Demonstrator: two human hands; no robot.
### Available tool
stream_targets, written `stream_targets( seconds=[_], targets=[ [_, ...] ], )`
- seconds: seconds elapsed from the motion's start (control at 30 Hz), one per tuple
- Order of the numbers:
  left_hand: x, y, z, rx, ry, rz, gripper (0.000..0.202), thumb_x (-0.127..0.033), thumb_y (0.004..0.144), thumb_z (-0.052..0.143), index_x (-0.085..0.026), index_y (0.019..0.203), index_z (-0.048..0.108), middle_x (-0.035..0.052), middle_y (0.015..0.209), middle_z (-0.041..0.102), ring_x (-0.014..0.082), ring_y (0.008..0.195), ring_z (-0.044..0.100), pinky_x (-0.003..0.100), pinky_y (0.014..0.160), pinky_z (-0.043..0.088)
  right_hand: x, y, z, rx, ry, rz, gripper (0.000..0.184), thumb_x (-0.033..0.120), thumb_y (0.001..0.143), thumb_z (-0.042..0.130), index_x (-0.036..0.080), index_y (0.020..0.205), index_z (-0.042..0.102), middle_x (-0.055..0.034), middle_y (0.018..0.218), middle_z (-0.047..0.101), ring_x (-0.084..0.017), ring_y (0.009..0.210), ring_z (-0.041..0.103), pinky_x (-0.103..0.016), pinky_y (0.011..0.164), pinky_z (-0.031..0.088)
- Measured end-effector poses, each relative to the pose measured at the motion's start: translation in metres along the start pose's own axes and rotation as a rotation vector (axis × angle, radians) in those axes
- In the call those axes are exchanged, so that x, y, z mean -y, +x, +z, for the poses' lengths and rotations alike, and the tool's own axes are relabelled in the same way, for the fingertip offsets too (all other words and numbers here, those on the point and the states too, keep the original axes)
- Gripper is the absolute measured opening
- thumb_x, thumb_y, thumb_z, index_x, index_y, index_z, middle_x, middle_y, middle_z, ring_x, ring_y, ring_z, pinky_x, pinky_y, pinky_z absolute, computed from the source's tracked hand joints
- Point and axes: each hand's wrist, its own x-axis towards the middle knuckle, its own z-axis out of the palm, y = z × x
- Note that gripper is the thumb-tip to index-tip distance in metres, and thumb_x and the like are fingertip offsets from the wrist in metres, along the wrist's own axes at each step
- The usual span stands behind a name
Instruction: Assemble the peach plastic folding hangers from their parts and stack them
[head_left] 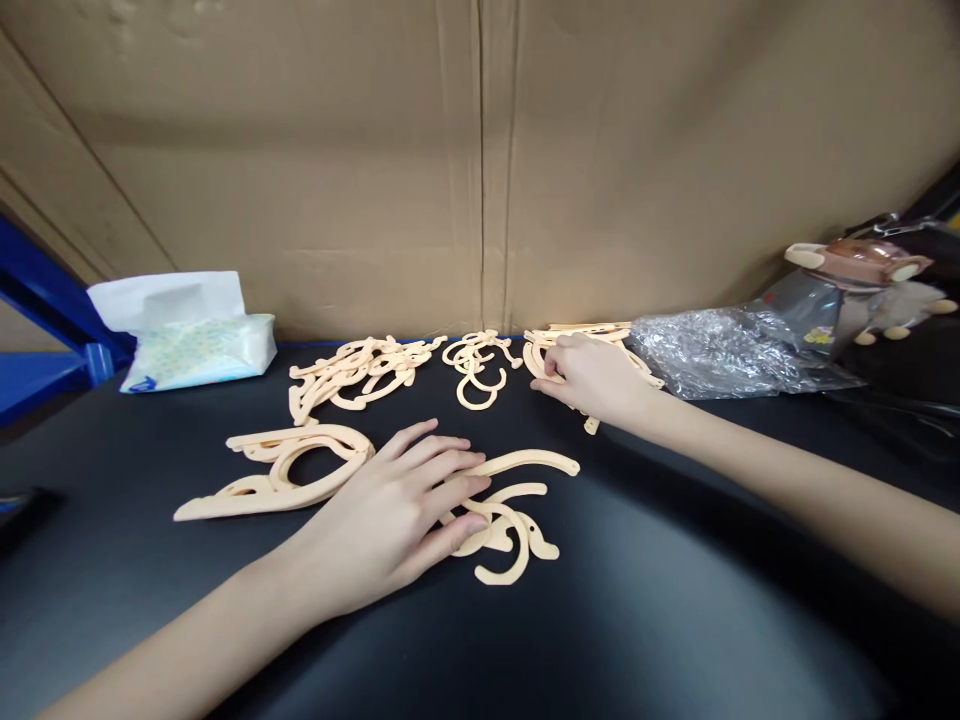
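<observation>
My left hand (pixel 409 510) lies flat with fingers spread over a loose group of beige hanger pieces. A long curved arm piece (pixel 532 460) and a C-shaped hook piece (pixel 517 560) stick out from under its fingertips. Farther off, my right hand (pixel 589 375) reaches into the back right pile of curved hanger pieces (pixel 534 352). Its thumb and fingers are pinched around one piece there, mostly hidden by the hand. Left of my left hand rest stacked folding hangers (pixel 322 440), their parts joined together.
Along the back lie a heap of hanger arm pieces (pixel 367 365) and a smaller heap of hooks (pixel 480 395). A tissue pack (pixel 202 350) sits back left. Clear crinkled plastic bags (pixel 712 350) and a cup with a brown lid (pixel 847 265) stand right. Cardboard (pixel 337 150) walls the back.
</observation>
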Motion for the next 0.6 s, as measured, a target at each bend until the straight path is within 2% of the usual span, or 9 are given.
stream_targets(
  seconds=[0.13,0.23,0.3,0.47,0.53,0.6],
  targets=[
    [-0.001,0.001,-0.001,-0.008,0.003,0.009,0.03,-0.031,0.099,0.044,-0.019,0.118,0.065,0.0077,0.119,0.068,0.0238,0.114,0.06,0.049,0.109,0.036,0.002,0.002,0.0,0.053,0.051,0.057,0.027,0.034,0.086,0.063,0.017,0.065,0.065,-0.008,0.07,0.068,-0.023,0.068,0.063,-0.03,0.053,0.036],
    [-0.001,0.001,-0.002,-0.015,0.013,0.008,0.03,-0.031,0.099,0.045,-0.019,0.117,0.065,0.008,0.118,0.068,0.0241,0.113,0.06,0.05,0.108,0.037,0.001,0.003,-0.001,0.082,0.112,0.085,0.034,0.032,0.084,0.062,0.019,0.052,0.061,-0.003,0.054,0.063,-0.018,0.053,0.058,-0.028,0.048,0.031],
    [-0.001,0.0,-0.003,-0.031,0.027,-0.006,0.03,-0.032,0.099,0.045,-0.02,0.118,0.065,0.0077,0.119,0.068,0.0235,0.113,0.06,0.048,0.109,0.037,0.001,0.003,-0.003,0.075,0.157,0.104,0.03,0.03,0.08,0.063,0.019,0.052,0.061,-0.0011,0.052,0.061,-0.016,0.05,0.056,-0.027,0.047,0.03],
    [0.0,-0.001,-0.007,-0.088,0.076,-0.027,0.026,-0.028,0.098,0.046,-0.021,0.111,0.067,0.0062,0.113,0.068,0.0222,0.109,0.061,0.047,0.108,0.035,0.005,-0.014,-0.015,-0.026,0.264,0.097,0.017,0.029,0.082,0.061,0.02,0.068,0.064,0.0003,0.071,0.067,-0.016,0.065,0.06,-0.026,0.057,0.039],
    [0.001,-0.001,-0.007,-0.119,0.109,-0.045,0.023,-0.026,0.098,0.046,-0.021,0.106,0.067,0.0048,0.109,0.069,0.0217,0.105,0.062,0.047,0.106,0.034,0.007,-0.028,-0.019,-0.069,0.288,0.062,0.017,0.031,0.086,0.06,0.02,0.073,0.062,-0.0001,0.078,0.067,-0.016,0.071,0.06,-0.027,0.063,0.041],
    [0.003,-0.001,-0.006,-0.144,0.145,-0.059,0.021,-0.024,0.097,0.047,-0.021,0.102,0.067,0.0034,0.105,0.07,0.0214,0.101,0.063,0.046,0.103,0.035,0.01,-0.043,-0.019,-0.134,0.316,-0.035,0.016,0.03,0.088,0.06,0.019,0.076,0.06,-0.0008,0.079,0.065,-0.016,0.073,0.06,-0.028,0.067,0.042]
  ],
)
